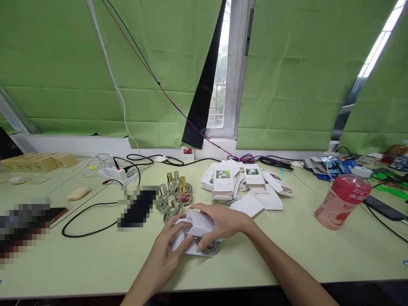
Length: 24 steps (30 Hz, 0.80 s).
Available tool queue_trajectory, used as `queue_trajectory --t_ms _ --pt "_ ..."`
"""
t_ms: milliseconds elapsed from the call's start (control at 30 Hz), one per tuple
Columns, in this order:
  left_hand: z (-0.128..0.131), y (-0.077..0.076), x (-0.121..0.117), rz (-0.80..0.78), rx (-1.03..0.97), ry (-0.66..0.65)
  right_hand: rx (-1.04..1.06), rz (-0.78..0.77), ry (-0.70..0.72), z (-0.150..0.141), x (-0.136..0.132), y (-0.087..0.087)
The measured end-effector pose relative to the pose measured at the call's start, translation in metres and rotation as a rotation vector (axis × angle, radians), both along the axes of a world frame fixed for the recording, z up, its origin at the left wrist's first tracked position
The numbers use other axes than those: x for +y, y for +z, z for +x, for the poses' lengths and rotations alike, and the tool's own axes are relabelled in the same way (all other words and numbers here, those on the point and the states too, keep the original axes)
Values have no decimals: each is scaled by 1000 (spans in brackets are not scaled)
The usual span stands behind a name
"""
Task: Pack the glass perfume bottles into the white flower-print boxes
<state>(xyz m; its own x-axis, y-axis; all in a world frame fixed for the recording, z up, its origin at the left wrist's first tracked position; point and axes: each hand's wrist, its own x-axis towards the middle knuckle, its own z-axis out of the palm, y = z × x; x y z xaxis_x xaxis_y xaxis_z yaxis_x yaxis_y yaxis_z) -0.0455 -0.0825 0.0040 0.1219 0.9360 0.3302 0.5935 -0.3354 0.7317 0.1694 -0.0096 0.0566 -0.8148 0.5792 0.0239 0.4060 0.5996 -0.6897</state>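
Observation:
Near the table's front edge, my right hand (219, 221) has its fingers closed round a white paper carton (202, 224). My left hand (170, 246) is closed at the carton's left side, its fingertips against the white card. Something clear and glassy shows between the hands. Under the right hand's fingers is a round, greyish clear piece (210, 246), partly hidden, resting on more white card. Just beyond my left hand stand several glass perfume bottles (172, 204) with gold and silver caps. Past my right hand lies a pile of white flower-printed cartons (223, 180), some flattened.
A pink drink bottle (342, 199) stands on the right. To the left lie a dark phone-like object (138, 208), a looped black cable (63, 227), a power strip (116, 173) and a beige case (78, 194). Yellowish boxes (41, 162) sit at the far left.

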Motion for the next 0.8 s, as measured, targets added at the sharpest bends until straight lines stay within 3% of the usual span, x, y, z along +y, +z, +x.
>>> queue_trajectory --t_ms 200,433,600,800 --pt "6 11 -5 110 182 57 159 -58 -141 1 7 -8" --pt "19 23 -6 293 376 72 435 -27 -595 -11 4 -19" --pt "21 30 12 303 489 30 668 73 -994 -9 8 -8" --pt "22 50 48 235 618 -29 788 64 -1146 24 34 4"
